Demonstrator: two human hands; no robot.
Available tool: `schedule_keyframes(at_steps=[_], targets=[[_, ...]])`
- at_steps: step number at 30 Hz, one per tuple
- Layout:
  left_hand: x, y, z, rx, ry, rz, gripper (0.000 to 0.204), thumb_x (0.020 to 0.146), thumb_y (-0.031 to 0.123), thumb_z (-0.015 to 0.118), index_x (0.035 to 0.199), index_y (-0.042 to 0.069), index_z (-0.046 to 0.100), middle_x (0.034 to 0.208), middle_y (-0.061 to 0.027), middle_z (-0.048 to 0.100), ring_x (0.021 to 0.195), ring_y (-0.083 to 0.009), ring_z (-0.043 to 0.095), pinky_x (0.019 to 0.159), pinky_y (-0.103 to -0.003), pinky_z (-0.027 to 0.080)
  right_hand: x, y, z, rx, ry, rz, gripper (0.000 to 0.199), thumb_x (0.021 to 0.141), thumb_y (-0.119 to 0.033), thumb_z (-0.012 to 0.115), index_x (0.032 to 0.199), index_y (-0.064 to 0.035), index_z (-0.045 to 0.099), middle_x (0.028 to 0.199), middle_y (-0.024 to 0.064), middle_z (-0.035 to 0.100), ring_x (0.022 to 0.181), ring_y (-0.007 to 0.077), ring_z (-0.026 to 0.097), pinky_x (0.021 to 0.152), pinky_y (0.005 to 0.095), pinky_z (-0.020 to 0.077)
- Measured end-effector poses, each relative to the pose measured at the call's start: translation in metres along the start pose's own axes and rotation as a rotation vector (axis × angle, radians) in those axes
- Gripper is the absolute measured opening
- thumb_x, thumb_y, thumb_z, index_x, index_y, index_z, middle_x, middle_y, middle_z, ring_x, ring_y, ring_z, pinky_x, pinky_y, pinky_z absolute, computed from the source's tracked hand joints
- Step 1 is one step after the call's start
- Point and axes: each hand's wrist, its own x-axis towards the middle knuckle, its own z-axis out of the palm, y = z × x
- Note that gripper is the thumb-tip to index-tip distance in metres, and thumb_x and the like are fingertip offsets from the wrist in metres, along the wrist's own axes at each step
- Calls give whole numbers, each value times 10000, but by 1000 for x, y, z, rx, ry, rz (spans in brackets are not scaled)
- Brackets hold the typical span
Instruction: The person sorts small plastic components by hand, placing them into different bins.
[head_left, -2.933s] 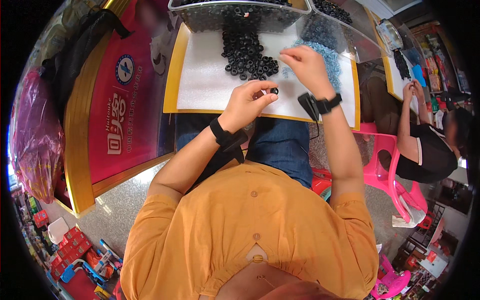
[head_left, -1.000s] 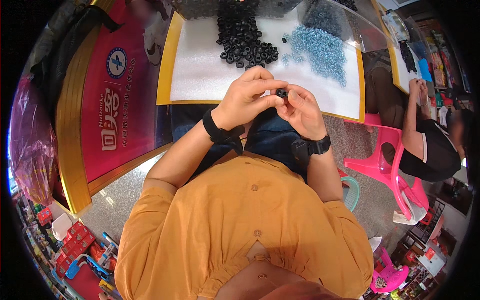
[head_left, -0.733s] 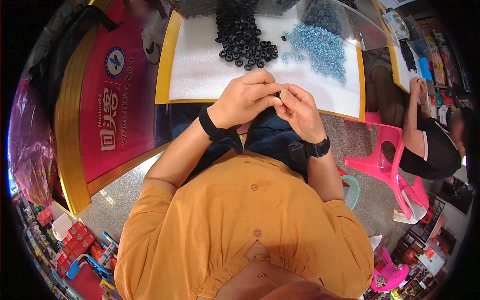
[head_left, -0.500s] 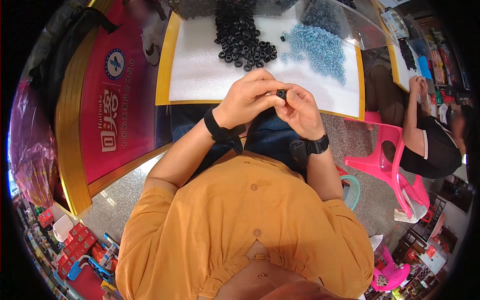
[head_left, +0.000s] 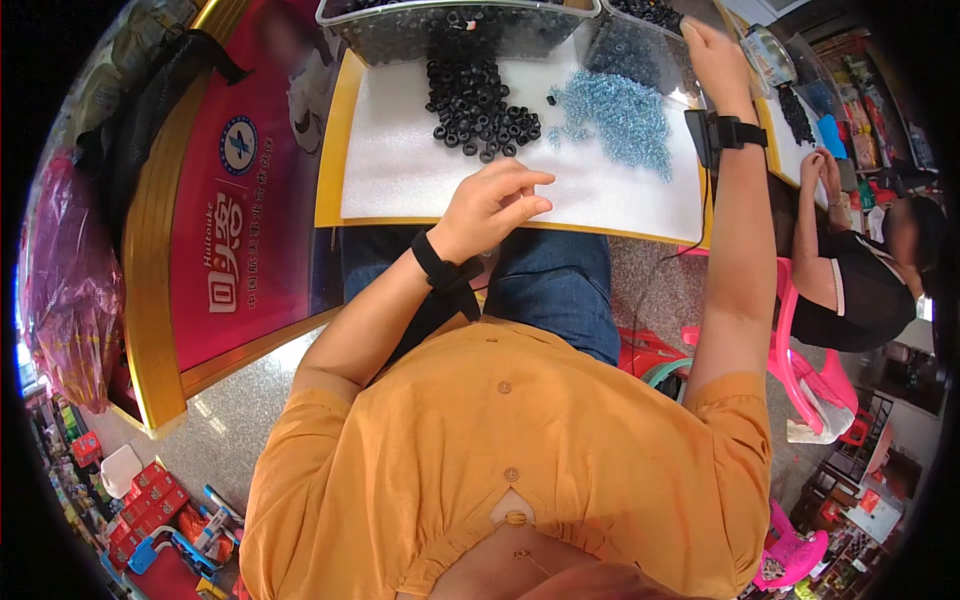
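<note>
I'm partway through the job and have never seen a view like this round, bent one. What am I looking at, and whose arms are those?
It is a wide camera on a person's head, looking down; the orange shirt is their own. There is no machine, only two bare hands. The left hand hovers at the near edge of the white mat, fingers loosely curled; whether it holds anything is unclear. The right hand reaches to the clear bins at the far side. On the mat lie black rings and bluish small parts. Another person sits to the right.

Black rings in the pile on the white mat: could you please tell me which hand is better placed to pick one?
Left. The left hand hovers just below the black rings; the right hand is stretched away toward the clear bin.
</note>
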Motion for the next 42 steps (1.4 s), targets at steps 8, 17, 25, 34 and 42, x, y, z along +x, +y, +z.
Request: schedule_keyframes(at_steps=[8,17,25,34,42], targets=[[-1,0,0,96,-10,82,201,912,136,710,1082,31,732,827,-73,622,733,-185,570,676,-287,466,-83,-121,31,208,-55,-454,125,860,-154,676,948,-117,757,956,100,714,968,326,619,905,436,474],[0,0,0,94,-19,46,182,923,127,692,1066,24,734,824,-78,629,744,-196,588,677,-300,477,-100,-167,79,158,-612,-234,214,868,-242,696,986,-78,768,997,135,709,1028,336,617,948,428,475],[2,-2,-1,55,79,5,194,933,190,692,1062,52,738,794,-91,606,738,-212,587,669,-306,478,-107,-176,79,106,-553,-325,211,866,-203,701,1020,-59,703,993,125,709,986,330,625,927,428,480],[4,3,2,-387,332,-224,311,864,55,752,1173,69,721,1008,-36,628,825,-87,570,693,-210,469,-162,-184,17,1293,-552,579,209,935,-200,709,1004,-8,663,924,29,672,816,119,592,751,251,464],[0,-7,0,-171,197,-75,244,883,47,742,1126,37,732,1049,-43,632,840,-81,569,704,-217,467,-206,-191,11,1657,-546,933,203,987,-238,664,1016,-37,673,850,2,635,754,63,539,694,206,426]])
